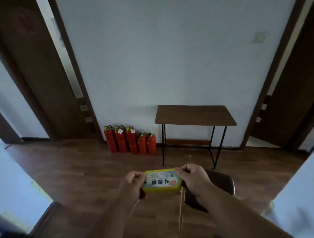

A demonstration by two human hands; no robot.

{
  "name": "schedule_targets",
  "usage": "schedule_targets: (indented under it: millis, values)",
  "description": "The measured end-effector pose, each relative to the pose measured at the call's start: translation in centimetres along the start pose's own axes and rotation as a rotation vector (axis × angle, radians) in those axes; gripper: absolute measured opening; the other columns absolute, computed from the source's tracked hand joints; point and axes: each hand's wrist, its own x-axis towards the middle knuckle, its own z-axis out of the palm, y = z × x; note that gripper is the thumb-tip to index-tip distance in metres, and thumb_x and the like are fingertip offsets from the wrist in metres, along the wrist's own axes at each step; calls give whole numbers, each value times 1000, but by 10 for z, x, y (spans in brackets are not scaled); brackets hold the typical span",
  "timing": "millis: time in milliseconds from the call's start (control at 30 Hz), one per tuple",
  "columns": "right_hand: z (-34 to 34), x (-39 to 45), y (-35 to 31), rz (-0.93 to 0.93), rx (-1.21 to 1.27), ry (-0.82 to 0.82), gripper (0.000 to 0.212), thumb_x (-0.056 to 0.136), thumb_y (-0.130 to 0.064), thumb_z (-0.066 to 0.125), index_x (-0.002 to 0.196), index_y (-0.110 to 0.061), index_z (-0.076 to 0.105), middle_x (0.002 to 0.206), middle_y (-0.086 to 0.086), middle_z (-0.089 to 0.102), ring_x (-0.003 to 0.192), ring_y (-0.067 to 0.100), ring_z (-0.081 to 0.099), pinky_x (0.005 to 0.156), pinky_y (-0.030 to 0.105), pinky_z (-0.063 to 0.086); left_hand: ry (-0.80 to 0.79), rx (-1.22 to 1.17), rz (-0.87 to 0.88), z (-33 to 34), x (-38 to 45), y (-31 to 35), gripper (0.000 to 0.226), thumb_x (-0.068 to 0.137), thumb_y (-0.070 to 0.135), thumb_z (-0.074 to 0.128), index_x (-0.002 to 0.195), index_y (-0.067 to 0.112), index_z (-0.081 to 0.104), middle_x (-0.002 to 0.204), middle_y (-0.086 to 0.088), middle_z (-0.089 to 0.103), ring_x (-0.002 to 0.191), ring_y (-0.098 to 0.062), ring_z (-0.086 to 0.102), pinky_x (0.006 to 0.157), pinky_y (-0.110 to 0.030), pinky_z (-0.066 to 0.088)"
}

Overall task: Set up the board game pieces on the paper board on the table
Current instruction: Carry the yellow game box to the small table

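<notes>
A yellow plastic game box (162,182) with a white printed label is held in front of me, above the floor. My left hand (133,184) grips its left end. My right hand (191,178) grips its upper right corner. The lid is on the box, so no pieces show. The brown table (195,115) with black legs stands against the far wall, a few steps ahead, and its top is bare. No paper board is in view.
Several red fire extinguishers (129,140) stand on the floor left of the table. A dark brown chair (220,181) with pale wooden legs is right below my hands. Dark doors flank the wall at left (38,70) and right (295,97). The floor is wood.
</notes>
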Motion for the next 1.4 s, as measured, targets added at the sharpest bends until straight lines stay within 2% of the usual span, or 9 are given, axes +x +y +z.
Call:
schedule_targets:
  millis: [100,200,500,733,867,967,1100,1267,1400]
  values:
    - [23,59,-34,-30,-8,-18,19,97,-34,76,92,-15,77,81,2,83,75,16,81,73,42,68,9,45,58,-20,65,28,17,104,24,64,95,13,72,88,-16,76,54,-25,59,57,-40,46]
    - [47,119,-55,-62,-44,-23,20,100,-33,73,94,-15,77,81,3,81,60,5,71,55,24,56,-20,94,72,-37,133,47,19,103,27,66,87,22,75,92,-13,78,58,-24,62,60,-39,52]
    - [118,300,-97,6,-31,92,20,99,-36,73,95,-18,78,83,1,82,81,23,80,69,37,65,-69,177,77,-51,346,94,17,100,33,70,85,29,77,93,1,81,81,-21,74,61,-36,57]
    - [123,412,-131,4,-64,191,17,99,-35,73,92,-20,77,84,-4,80,76,6,76,56,17,54,-170,292,97,-29,481,139,14,101,35,69,94,25,76,94,-1,80,84,-26,76,64,-39,59]
    - [104,484,-144,-7,-89,240,19,100,-36,72,89,-21,77,80,-9,78,69,2,71,48,10,45,-194,300,101,6,556,150,16,100,32,70,89,22,75,88,-3,80,73,-21,71,67,-45,59]
    - [91,539,-147,-13,-99,256,21,99,-37,73,86,-22,77,78,-9,77,67,1,70,48,11,44,-197,295,112,34,607,155,14,99,31,72,91,20,75,86,-3,80,72,-22,72,69,-50,61]
    - [74,605,-142,28,-99,228,20,100,-37,73,86,-23,78,81,-7,80,76,7,75,59,21,53,-206,299,99,70,660,154,10,101,26,70,100,16,73,93,-8,79,71,-19,72,59,-38,59]
    - [51,661,-140,131,-77,217,13,100,-32,73,90,-27,79,83,-8,81,77,5,77,64,23,59,-276,331,26,107,704,159,10,103,29,66,109,23,72,101,-2,79,88,-15,76,64,-23,58]
    - [26,705,-143,172,-101,238,12,100,-35,73,93,-27,79,88,-7,81,81,11,77,63,26,58,-386,317,-33,138,753,170,13,104,26,65,112,23,74,102,-3,81,92,-20,79,80,-43,66]
